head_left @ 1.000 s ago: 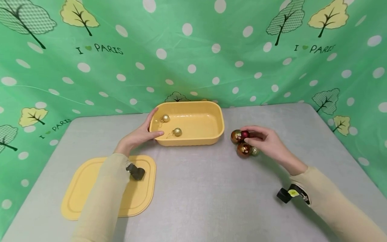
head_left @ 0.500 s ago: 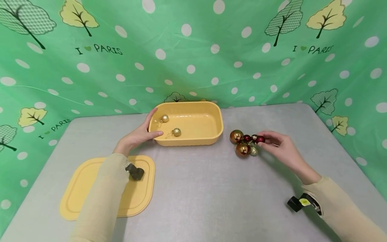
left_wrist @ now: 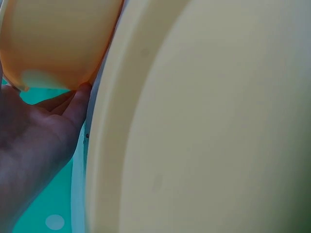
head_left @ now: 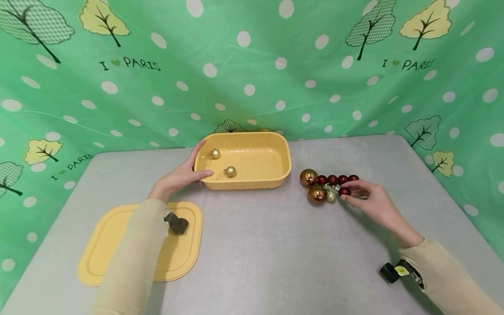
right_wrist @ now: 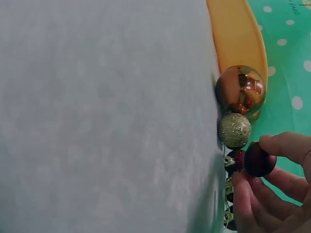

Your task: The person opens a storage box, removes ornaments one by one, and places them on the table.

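Note:
My left hand (head_left: 180, 176) grips the left end of a yellow plastic container (head_left: 246, 185), thumb over the rim. Inside lie two small gold baubles, one smooth (head_left: 215, 153) and one glittery (head_left: 230, 171). To the right, my right hand (head_left: 376, 204) pinches a small dark red bauble (right_wrist: 259, 160) between thumb and fingers. Just behind it, several dark red baubles (head_left: 332, 180) form a row. Two larger copper baubles (head_left: 308, 177) sit at the row's left end, and a glittery gold bauble (head_left: 331, 196) touches the nearer one. My fingers partly hide the rightmost red bauble.
A yellow lid (head_left: 181, 256) lies flat on the grey table (head_left: 267, 253) at the front left, under my left forearm. Behind the table hangs a green polka-dot curtain (head_left: 252, 70), close to the container's back side.
My right hand has moved right and slightly nearer, setting red baubles out in a row; it now holds another red one in front. The left hand and container have stayed put.

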### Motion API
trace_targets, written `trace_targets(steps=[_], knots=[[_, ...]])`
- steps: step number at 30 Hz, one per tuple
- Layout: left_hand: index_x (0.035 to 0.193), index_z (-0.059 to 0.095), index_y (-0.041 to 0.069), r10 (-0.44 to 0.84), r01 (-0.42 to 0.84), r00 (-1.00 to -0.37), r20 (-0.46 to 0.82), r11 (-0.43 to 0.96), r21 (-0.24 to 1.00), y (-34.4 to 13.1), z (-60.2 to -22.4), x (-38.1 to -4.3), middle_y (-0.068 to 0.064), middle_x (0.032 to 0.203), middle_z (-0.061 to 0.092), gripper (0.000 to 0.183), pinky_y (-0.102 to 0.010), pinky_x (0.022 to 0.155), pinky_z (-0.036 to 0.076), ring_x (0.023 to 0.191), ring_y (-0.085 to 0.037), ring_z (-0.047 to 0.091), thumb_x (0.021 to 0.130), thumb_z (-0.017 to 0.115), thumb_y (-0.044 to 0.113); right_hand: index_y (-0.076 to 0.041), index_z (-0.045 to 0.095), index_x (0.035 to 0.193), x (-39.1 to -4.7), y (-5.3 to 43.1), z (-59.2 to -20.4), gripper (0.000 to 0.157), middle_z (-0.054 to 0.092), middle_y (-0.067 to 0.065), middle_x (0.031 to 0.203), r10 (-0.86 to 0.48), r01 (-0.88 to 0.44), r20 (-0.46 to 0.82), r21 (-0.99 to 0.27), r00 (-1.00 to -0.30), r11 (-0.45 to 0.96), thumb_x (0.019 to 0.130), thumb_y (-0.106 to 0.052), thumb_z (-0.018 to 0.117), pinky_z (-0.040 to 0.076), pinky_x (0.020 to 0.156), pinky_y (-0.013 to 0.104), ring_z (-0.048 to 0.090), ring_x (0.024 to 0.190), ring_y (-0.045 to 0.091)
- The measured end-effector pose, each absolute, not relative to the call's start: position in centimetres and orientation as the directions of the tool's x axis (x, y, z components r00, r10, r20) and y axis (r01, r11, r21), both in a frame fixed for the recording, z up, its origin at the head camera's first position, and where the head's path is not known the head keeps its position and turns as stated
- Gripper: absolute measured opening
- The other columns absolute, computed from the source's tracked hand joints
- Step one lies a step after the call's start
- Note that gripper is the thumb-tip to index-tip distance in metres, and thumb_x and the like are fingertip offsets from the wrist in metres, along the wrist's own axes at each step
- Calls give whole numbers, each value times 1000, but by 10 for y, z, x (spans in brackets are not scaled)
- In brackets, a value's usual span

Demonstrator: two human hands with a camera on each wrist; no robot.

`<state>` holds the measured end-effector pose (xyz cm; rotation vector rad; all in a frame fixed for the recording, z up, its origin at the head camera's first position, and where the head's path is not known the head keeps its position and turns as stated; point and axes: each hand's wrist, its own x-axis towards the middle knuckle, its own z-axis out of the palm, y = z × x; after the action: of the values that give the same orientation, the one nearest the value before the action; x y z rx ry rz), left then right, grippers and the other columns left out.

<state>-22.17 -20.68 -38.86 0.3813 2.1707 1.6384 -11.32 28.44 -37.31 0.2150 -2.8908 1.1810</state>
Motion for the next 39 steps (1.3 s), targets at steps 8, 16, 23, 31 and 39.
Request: trace_targets(steps=[8, 16, 23, 31, 39], knots=[[154, -6, 37, 446, -27, -883, -149, 269, 963, -206, -388, -221, -7, 159, -13, 100, -46, 113, 14, 139, -33, 18, 91, 66, 11, 5, 66, 112, -116, 285, -378, 38, 68, 19, 98, -135, -124, 35, -668, -990, 734, 83, -17, 77, 51, 70, 22, 65, 86, 30], [155, -6, 36, 448, -24, -882, -144, 263, 965, -206, -388, -222, -8, 159, -12, 100, -45, 113, 14, 139, -33, 20, 91, 66, 10, 5, 65, 107, -121, 283, -380, 40, 67, 17, 95, -113, -89, 4, -635, -994, 767, 83, -24, 77, 53, 74, 34, 64, 85, 29], [155, -5, 36, 450, -22, -882, -136, 249, 968, -206, -389, -222, -8, 159, -12, 99, -45, 114, 11, 140, -34, 18, 91, 66, 9, 5, 65, 106, -122, 283, -378, 41, 67, 16, 95, -127, -90, -12, -639, -992, 764, 83, -27, 77, 51, 71, 31, 64, 85, 28], [155, -5, 37, 444, -20, -885, -139, 262, 965, -206, -389, -222, -8, 159, -12, 99, -46, 114, 12, 140, -33, 17, 91, 66, 10, 6, 61, 116, -120, 289, -374, 40, 65, 17, 103, -190, -80, -81, -696, -978, 713, 82, -11, 75, 50, 72, 28, 60, 87, 24], [155, -5, 37, 441, -20, -886, -142, 269, 963, -206, -389, -222, -8, 159, -12, 99, -46, 114, 13, 140, -33, 17, 91, 66, 10, 5, 62, 114, -121, 285, -374, 37, 65, 16, 101, -177, -71, -85, -686, -980, 724, 82, -8, 73, 50, 73, 32, 60, 87, 26]])
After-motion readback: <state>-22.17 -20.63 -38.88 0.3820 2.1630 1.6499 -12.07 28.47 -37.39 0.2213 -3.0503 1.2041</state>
